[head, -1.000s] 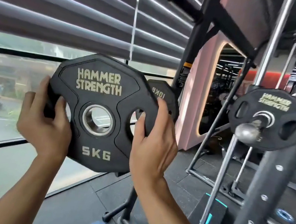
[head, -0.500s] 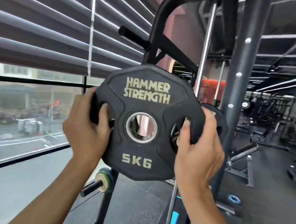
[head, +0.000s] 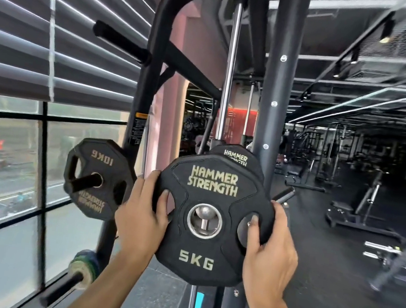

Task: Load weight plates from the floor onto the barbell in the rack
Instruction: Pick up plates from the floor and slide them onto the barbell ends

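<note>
I hold a black rubber 5 kg weight plate (head: 209,218) with gold lettering upright between both hands. My left hand (head: 143,211) clamps its left edge, fingers curled through the grip hole; my right hand (head: 268,246) clamps the right edge the same way. Through its steel-ringed centre hole, between my hands, shows the rounded silver barbell end (head: 203,214). Just behind sits another black lettered plate (head: 238,158).

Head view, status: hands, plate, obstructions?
Left hand and right hand both gripping 5 kg plate. Bar end visible through its centre hole. Another plate already behind. Nothing blocking.
</note>
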